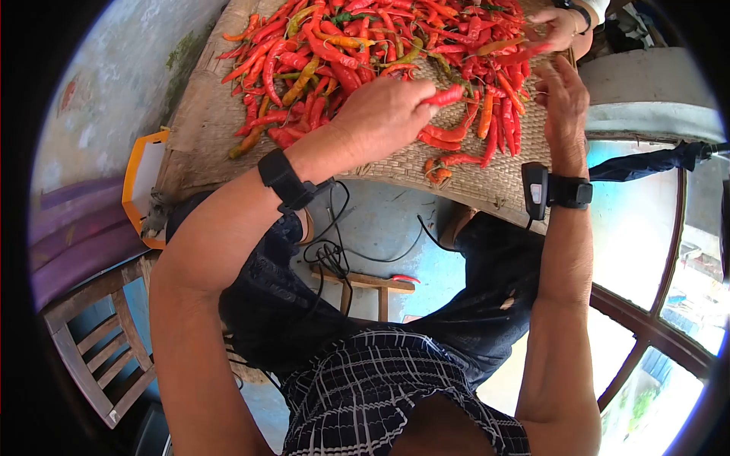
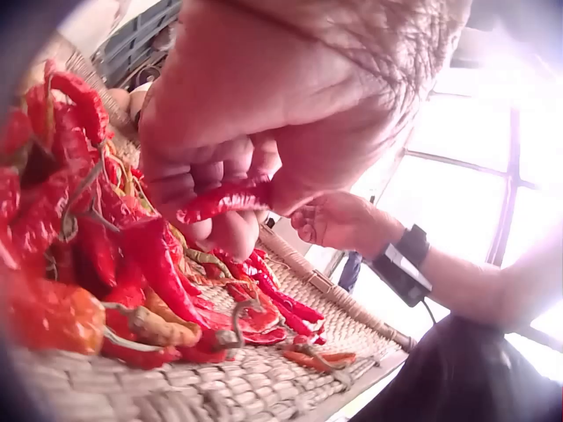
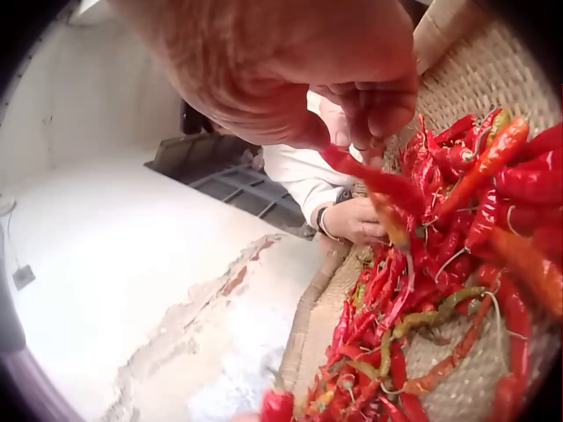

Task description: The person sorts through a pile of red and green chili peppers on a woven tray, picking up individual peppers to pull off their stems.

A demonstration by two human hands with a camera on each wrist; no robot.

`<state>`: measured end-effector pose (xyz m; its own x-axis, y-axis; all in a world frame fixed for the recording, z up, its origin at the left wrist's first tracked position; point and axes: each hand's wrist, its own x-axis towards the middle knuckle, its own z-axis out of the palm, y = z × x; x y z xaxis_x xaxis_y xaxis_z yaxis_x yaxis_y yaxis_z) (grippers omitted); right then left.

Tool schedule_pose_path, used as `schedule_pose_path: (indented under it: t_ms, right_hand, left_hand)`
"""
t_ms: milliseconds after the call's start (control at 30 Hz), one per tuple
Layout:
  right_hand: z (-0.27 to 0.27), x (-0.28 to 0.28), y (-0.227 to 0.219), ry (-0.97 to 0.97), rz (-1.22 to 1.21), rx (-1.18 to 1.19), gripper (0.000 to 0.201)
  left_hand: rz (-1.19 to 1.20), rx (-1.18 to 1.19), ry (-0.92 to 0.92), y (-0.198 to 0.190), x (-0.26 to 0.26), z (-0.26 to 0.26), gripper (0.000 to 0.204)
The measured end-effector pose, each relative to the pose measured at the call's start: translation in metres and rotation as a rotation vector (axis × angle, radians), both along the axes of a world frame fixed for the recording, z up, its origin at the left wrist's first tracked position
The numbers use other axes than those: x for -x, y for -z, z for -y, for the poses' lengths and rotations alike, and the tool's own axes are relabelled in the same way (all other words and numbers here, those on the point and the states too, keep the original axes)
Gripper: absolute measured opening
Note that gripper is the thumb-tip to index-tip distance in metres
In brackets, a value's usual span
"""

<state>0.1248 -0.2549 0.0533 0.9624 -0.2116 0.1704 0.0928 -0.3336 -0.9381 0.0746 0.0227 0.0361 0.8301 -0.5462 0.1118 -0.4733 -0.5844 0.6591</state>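
My left hand (image 1: 388, 114) is over the near part of the pile and grips a red chili pepper (image 1: 445, 96). In the left wrist view that pepper (image 2: 224, 200) lies between curled fingers and thumb. My right hand (image 1: 564, 102) is at the right edge of the woven tray (image 1: 365, 169). In the right wrist view its thumb and finger pinch the end of a red chili pepper (image 3: 378, 180), which points down toward the heap. The pile of chili peppers (image 1: 327, 45) is mostly red, with some orange and green ones, and covers much of the tray.
Another person's hand (image 1: 559, 29) reaches in at the tray's far right corner. Below the tray are a low wooden stool (image 1: 365, 280) and loose black cables (image 1: 331, 254). A wooden chair (image 1: 106, 342) stands at left, a window (image 1: 646, 304) at right.
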Motion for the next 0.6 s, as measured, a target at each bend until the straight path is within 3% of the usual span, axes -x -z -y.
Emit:
schedule_pose_path:
  t_ms: [33,100,167,200,267,400,467,567,600]
  right_hand:
    - [-0.007,0.006,-0.004,0.004,0.001,-0.001,0.038]
    - [-0.043,0.026,-0.013,-0.303,-0.198,0.137,0.040]
    - [-0.073,0.042,-0.014,-0.546,-0.386,0.072,0.039]
    - [-0.083,0.047,-0.009,-0.540,-0.387,0.070,0.039]
    - [-0.097,0.054,0.001,-0.519,-0.364,-0.061,0.034]
    - [-0.104,0.053,0.004,-0.586,-0.267,-0.084,0.030]
    - [-0.103,0.050,0.006,-0.642,-0.267,0.144,0.026]
    - [-0.092,0.045,-0.012,-0.602,-0.267,0.161,0.026]
    - [-0.079,0.036,-0.020,-0.506,-0.352,0.257,0.028]
  left_hand:
    - [-0.142,0.149,-0.046,-0.002,-0.003,0.000,0.020]
    - [-0.254,0.273,-0.070,0.006,-0.007,0.004,0.026]
    - [-0.543,0.785,-0.041,0.009,-0.007,0.009,0.030]
    - [-0.562,0.863,0.002,0.009,-0.006,0.006,0.034]
    - [-0.608,0.916,-0.027,0.012,-0.006,0.006,0.035]
    - [-0.755,1.002,-0.047,0.013,-0.005,0.006,0.037]
    - [-0.800,0.977,-0.030,0.008,-0.003,0.006,0.039]
    - [-0.746,0.901,-0.092,0.008,0.003,0.008,0.041]
    - [-0.717,0.773,-0.133,0.014,0.003,0.008,0.043]
